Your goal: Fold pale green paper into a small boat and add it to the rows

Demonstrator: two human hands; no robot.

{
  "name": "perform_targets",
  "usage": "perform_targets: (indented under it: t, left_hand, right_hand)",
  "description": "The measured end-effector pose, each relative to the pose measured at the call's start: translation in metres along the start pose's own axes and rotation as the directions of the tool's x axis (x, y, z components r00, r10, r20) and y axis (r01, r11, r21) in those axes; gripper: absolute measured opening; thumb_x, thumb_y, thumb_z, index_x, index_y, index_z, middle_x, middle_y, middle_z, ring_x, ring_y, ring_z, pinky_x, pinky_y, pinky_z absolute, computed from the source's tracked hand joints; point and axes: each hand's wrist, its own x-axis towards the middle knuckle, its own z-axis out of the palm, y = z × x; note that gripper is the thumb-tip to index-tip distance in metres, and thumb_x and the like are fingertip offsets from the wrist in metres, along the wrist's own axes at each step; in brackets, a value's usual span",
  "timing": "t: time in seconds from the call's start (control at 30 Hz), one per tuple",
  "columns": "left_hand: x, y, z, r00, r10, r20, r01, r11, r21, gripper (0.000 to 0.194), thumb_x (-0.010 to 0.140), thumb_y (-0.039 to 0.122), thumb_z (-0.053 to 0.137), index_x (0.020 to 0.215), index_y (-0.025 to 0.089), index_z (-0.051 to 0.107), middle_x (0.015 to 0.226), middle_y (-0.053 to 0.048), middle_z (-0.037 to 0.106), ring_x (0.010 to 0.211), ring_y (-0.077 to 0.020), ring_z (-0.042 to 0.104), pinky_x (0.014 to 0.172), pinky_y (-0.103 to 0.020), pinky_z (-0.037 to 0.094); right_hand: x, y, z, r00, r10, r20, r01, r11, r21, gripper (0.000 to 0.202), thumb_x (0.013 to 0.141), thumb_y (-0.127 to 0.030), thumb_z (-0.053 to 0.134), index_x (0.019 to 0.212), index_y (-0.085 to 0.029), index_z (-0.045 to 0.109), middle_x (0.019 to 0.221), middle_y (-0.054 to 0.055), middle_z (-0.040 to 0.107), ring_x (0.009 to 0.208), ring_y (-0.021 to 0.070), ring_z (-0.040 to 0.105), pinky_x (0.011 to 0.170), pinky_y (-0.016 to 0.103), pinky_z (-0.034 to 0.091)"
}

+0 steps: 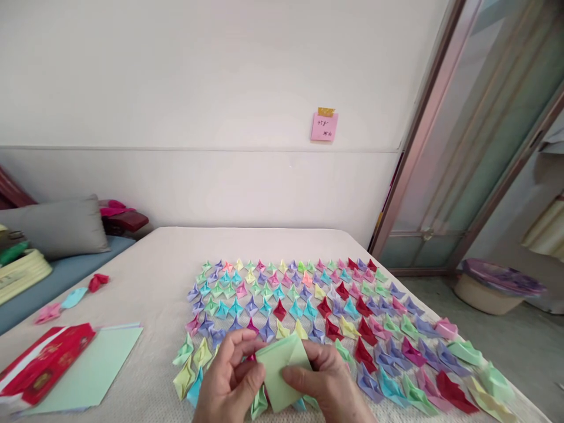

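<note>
A partly folded piece of light green paper (282,382) is held up near the front edge of the table. My right hand (324,373) pinches it from the right, with the thumb flat on its near face. At its left edge, my left hand (235,373) grips it between thumb and curled fingers. Rows of small folded paper boats (264,291) in many colours cover the table behind and to the right of my hands. Some boats just under my hands are partly hidden.
At the left, a red and white packet (48,358) lies on a stack of light green paper sheets (101,364). A few folded paper pieces (74,296) lie behind it. A pink note (325,126) is taped to the wall. On the floor at right stands a covered tub (489,294).
</note>
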Motion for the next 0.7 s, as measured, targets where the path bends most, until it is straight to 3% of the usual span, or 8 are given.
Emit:
perform_targets:
  t: [0.13,0.23,0.37,0.47,0.57,0.7]
  left_hand:
    - [0.010,-0.009,-0.013,0.985,-0.077,0.153,0.076,0.997,0.017,0.031,0.073,0.044,0.078,0.081,0.016,0.068,0.071,-0.002,0.069,0.067,-0.0163,0.061,0.062,-0.023,0.045]
    - [0.015,-0.019,-0.020,0.977,-0.120,0.178,0.133,0.989,-0.063,0.031,0.074,0.041,0.079,0.066,0.014,0.065,0.063,-0.001,0.066,0.060,-0.0129,0.055,0.058,-0.022,0.039]
    - [0.016,-0.022,-0.014,0.977,-0.154,0.148,0.178,0.970,-0.166,0.030,0.075,0.042,0.078,0.069,0.016,0.065,0.061,0.001,0.063,0.060,-0.0138,0.057,0.061,-0.025,0.043]
    - [0.013,-0.021,-0.005,0.958,-0.170,0.229,0.220,0.953,-0.210,0.038,0.061,0.047,0.087,0.080,0.018,0.071,0.071,-0.002,0.071,0.063,-0.0168,0.061,0.065,-0.029,0.046]
    - [0.011,-0.023,0.001,0.897,-0.219,0.384,0.249,0.968,-0.031,0.046,0.056,0.049,0.087,0.085,0.015,0.077,0.067,-0.003,0.070,0.063,-0.0175,0.060,0.063,-0.027,0.044]
    - [0.011,-0.028,0.000,0.887,-0.309,0.344,0.236,0.942,0.238,0.030,0.069,0.043,0.076,0.067,0.013,0.074,0.053,-0.002,0.063,0.050,-0.0153,0.055,0.052,-0.027,0.040]
  right_hand:
    - [0.001,0.003,0.000,1.000,-0.002,-0.028,0.000,0.997,-0.073,0.020,0.060,-0.032,0.082,0.067,-0.013,0.078,0.056,0.003,0.066,0.050,0.0133,0.054,0.053,0.027,0.043]
    - [0.001,0.004,0.000,0.999,-0.028,-0.035,0.023,0.993,-0.116,0.026,0.064,-0.040,0.079,0.061,-0.014,0.075,0.053,0.000,0.059,0.050,0.0112,0.048,0.050,0.025,0.037]
    - [0.001,0.005,0.000,0.995,-0.067,-0.070,0.055,0.985,-0.164,0.034,0.068,-0.047,0.076,0.059,-0.014,0.072,0.054,0.000,0.056,0.051,0.0117,0.046,0.050,0.025,0.035]
    - [0.001,0.007,-0.001,0.989,-0.098,-0.111,0.080,0.985,-0.153,0.040,0.067,-0.051,0.077,0.056,-0.015,0.066,0.050,-0.001,0.051,0.048,0.0108,0.043,0.048,0.025,0.034]
    - [0.001,0.008,-0.002,0.987,-0.101,-0.124,0.080,0.983,-0.164,0.043,0.067,-0.055,0.075,0.057,-0.014,0.066,0.049,-0.001,0.053,0.045,0.0107,0.043,0.046,0.024,0.032]
    - [0.002,0.008,-0.004,0.981,-0.107,-0.160,0.079,0.982,-0.171,0.043,0.065,-0.056,0.076,0.057,-0.014,0.065,0.050,0.000,0.056,0.046,0.0112,0.044,0.046,0.024,0.031]
